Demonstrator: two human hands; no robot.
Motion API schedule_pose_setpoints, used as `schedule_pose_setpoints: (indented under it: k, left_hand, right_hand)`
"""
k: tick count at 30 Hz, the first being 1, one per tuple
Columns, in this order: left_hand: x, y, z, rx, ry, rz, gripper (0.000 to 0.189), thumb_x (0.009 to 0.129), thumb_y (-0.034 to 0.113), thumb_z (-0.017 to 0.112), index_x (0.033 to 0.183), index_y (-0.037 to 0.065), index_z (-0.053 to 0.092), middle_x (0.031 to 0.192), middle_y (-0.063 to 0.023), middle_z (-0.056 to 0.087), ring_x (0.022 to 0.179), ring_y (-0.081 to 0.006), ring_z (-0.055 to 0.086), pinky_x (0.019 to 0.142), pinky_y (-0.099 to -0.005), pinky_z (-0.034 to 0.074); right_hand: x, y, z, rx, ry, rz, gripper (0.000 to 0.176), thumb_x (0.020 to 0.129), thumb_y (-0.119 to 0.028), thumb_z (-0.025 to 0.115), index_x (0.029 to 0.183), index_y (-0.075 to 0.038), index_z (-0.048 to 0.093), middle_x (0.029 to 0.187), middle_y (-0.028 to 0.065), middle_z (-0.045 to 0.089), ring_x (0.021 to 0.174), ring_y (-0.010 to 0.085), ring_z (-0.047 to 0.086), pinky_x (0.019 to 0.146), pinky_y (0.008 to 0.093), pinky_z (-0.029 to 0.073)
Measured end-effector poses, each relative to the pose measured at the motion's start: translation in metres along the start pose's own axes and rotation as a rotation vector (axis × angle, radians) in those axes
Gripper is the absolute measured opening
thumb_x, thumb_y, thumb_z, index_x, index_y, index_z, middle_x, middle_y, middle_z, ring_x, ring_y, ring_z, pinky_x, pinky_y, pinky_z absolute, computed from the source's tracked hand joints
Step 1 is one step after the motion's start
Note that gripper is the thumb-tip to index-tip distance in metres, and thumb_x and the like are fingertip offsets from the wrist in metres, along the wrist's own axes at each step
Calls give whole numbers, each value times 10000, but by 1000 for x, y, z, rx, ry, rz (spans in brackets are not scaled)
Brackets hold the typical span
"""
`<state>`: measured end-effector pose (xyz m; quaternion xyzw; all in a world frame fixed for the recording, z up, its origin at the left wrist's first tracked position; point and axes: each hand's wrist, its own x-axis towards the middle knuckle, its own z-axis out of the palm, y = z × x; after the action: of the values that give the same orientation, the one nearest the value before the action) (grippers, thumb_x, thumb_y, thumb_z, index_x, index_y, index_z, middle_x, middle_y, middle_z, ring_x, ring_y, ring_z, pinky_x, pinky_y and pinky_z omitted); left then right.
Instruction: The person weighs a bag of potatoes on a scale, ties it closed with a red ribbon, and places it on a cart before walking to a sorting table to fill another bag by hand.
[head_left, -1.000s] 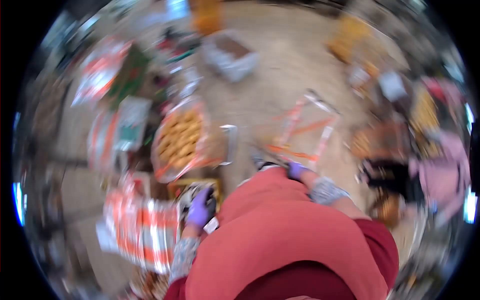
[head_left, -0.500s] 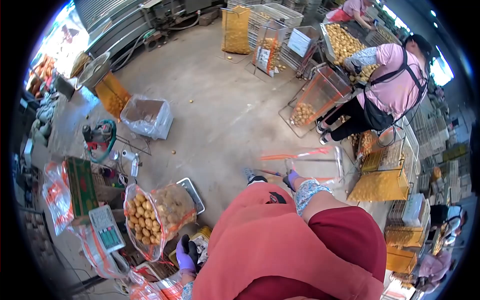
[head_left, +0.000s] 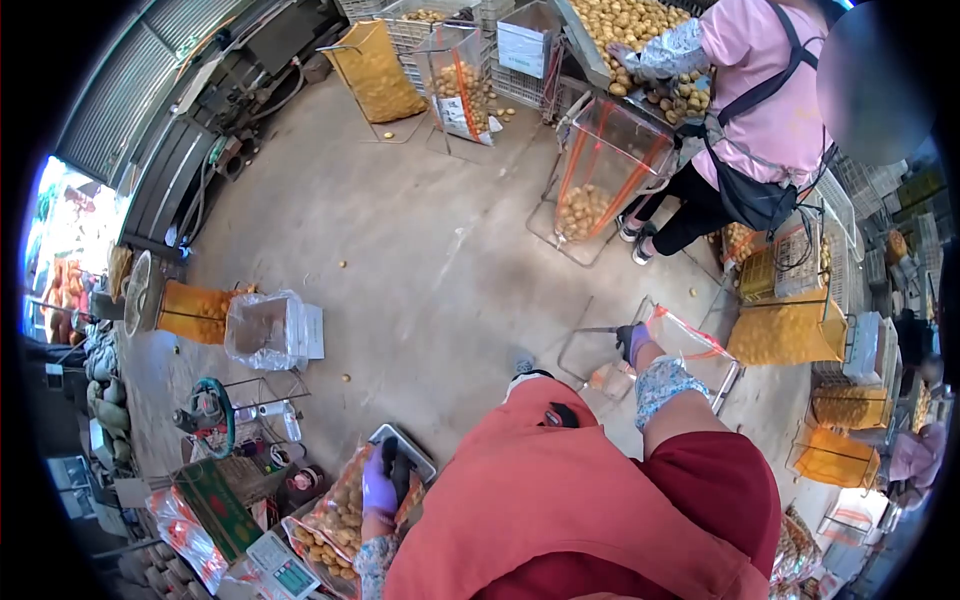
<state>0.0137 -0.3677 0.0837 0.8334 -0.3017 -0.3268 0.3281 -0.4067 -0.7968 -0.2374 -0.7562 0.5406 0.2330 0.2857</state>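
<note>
My right hand [head_left: 632, 343], in a purple and dark glove, is closed on a bar of a metal bag stand [head_left: 575, 350]. A clear bag with orange stripes [head_left: 690, 330] hangs on this stand beside my right leg. My left hand [head_left: 384, 482], gloved alike, is at the upper side of a clear, orange-striped bag of potatoes [head_left: 335, 525]. Its fingers curl against the plastic, partly hidden. Just beyond that hand, a floor scale with a metal platform [head_left: 405, 450] shows behind the bag.
A digital weight display [head_left: 282, 568] and a green box [head_left: 215, 510] are at lower left. A plastic-lined carton [head_left: 268, 330] stands left. At upper right, a co-worker [head_left: 765, 110] sorts potatoes above a clear bag on a stand [head_left: 600, 180]. Orange mesh bags [head_left: 790, 330] line the right.
My view has turned and moved forward. The metal stand in my right hand has swung and tilted. My left hand has gone from beside the potato bag to its upper side.
</note>
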Motion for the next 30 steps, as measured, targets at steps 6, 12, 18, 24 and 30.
schedule_pose_setpoints:
  k: [6, 12, 18, 24, 30]
  left_hand:
    - [62, 105, 7, -187, -13, -94, 343, 880, 106, 608, 1204, 4, 560, 1044, -84, 641, 927, -169, 596, 817, -318, 493]
    - [79, -13, 31, -196, -42, -224, 367, 858, 107, 647, 1207, 31, 565, 1051, -82, 646, 929, -167, 598, 809, -303, 479]
    - [134, -48, 33, -436, -88, -418, 357, 839, 110, 669, 1178, 31, 587, 1011, -110, 648, 889, -191, 615, 759, -326, 498]
    - [212, 30, 39, -317, 68, -400, 359, 853, 144, 650, 1175, 0, 583, 1032, -140, 645, 932, -234, 621, 792, -352, 501]
    - [310, 135, 59, -63, -119, -386, 348, 849, 120, 674, 1177, 35, 593, 1000, -69, 636, 841, -147, 579, 739, -295, 484]
  right_hand:
    - [13, 16, -52, 750, -183, 549, 344, 828, -288, 611, 1000, 7, 650, 834, 239, 660, 749, 321, 662, 674, 376, 507]
    - [-62, -99, -115, 469, 543, 795, 574, 822, -244, 568, 1329, -21, 416, 1129, 231, 587, 1054, 373, 586, 931, 418, 467]
    - [-74, -171, -244, 292, 566, 451, 514, 808, -223, 569, 1298, -96, 480, 1182, 224, 572, 1097, 377, 560, 929, 426, 461]
    - [96, -152, -248, 510, 541, 231, 396, 815, -230, 580, 1197, -126, 576, 1139, 203, 603, 1048, 359, 590, 899, 425, 473]
    - [201, -157, -390, 671, 841, 161, 323, 831, -185, 543, 1137, -104, 611, 1044, 223, 629, 955, 396, 606, 837, 452, 482]
